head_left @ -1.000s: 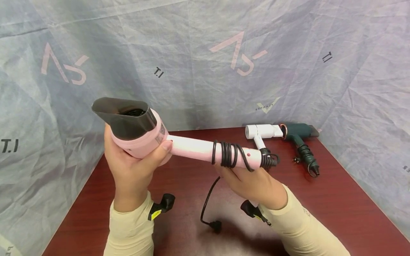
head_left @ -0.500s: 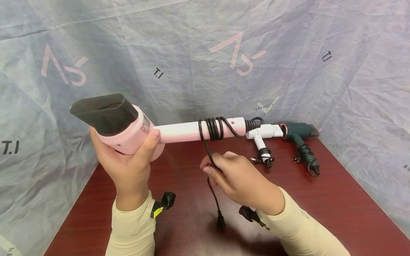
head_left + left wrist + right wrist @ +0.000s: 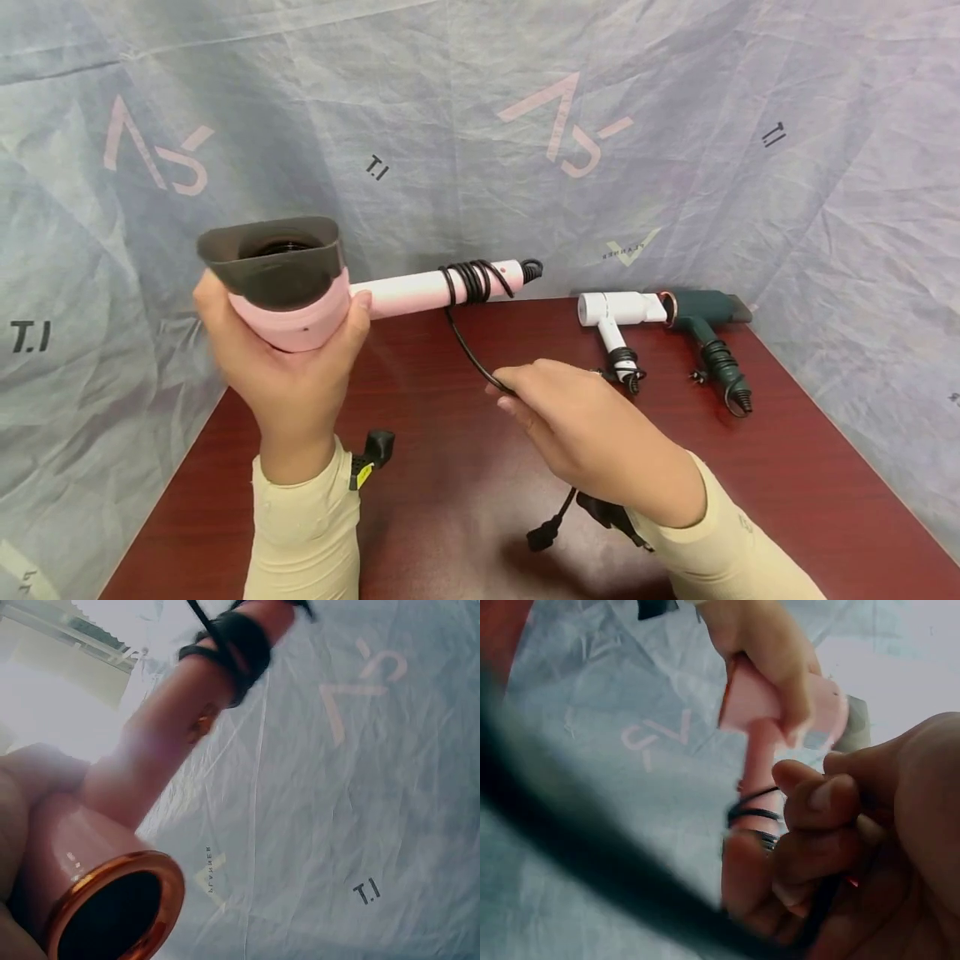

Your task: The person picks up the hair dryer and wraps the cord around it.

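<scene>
A pink hair dryer (image 3: 300,329) with a dark nozzle (image 3: 288,279) is held up above the table, its handle (image 3: 401,292) pointing right. My left hand (image 3: 288,383) grips the dryer's body, thumb near the base of the handle. Black cord (image 3: 471,282) is wound several times round the handle's far part. My right hand (image 3: 592,425) grips the loose stretch of cord, pulled down and right from the coils; in the right wrist view its fingers (image 3: 821,799) are curled round it. The black plug (image 3: 543,533) hangs below that hand. The left wrist view shows the dryer's copper-coloured rear ring (image 3: 172,877).
On the dark red table (image 3: 442,433), a white hair dryer (image 3: 618,308) and a dark green hair dryer (image 3: 705,308) lie at the back right, cords wound on their handles. Grey printed cloth (image 3: 450,167) hangs behind and at both sides.
My right hand has left the handle's end, taken hold of the cord and drawn it down and right. My left hand has turned the dryer, its handle end now higher and further left.
</scene>
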`<state>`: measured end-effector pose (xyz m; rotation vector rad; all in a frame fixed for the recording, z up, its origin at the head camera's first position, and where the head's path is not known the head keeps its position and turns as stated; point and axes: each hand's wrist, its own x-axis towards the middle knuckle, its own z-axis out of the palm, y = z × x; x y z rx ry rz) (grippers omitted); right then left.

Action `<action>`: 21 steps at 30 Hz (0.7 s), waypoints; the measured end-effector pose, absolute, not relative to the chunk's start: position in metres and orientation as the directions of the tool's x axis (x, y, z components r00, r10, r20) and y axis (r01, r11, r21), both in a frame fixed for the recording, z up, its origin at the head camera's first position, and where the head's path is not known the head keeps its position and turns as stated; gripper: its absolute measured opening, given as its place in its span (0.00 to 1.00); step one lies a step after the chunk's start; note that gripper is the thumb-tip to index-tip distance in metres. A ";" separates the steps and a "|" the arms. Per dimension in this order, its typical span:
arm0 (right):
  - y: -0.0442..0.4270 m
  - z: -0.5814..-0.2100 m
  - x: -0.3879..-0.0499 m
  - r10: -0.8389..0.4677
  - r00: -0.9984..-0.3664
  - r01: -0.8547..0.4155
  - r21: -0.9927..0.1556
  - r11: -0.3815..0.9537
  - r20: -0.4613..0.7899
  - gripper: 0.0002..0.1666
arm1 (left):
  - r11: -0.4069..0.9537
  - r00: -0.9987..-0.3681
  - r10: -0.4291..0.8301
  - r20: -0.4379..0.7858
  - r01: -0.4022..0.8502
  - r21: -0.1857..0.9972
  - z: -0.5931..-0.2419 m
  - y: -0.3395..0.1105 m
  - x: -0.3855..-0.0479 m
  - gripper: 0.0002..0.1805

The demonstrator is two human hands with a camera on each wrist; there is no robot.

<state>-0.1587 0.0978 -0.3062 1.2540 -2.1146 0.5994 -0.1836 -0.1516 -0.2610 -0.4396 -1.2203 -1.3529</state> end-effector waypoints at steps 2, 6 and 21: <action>0.100 -0.302 -0.160 -0.589 -0.332 -0.894 -0.045 0.447 0.737 0.11 | 0.350 -0.272 -0.422 0.865 0.831 0.432 -0.263 -0.153 -0.181 0.40; 0.107 -0.294 -0.162 -0.515 -0.270 -0.872 0.021 0.489 0.813 0.15 | 0.511 -0.351 -0.260 0.900 0.741 0.437 -0.267 -0.156 -0.177 0.38; 0.125 -0.283 -0.174 -0.369 -0.175 -0.909 -0.006 0.416 0.913 0.14 | 0.226 -0.502 0.027 0.864 0.845 0.484 -0.263 -0.159 -0.162 0.40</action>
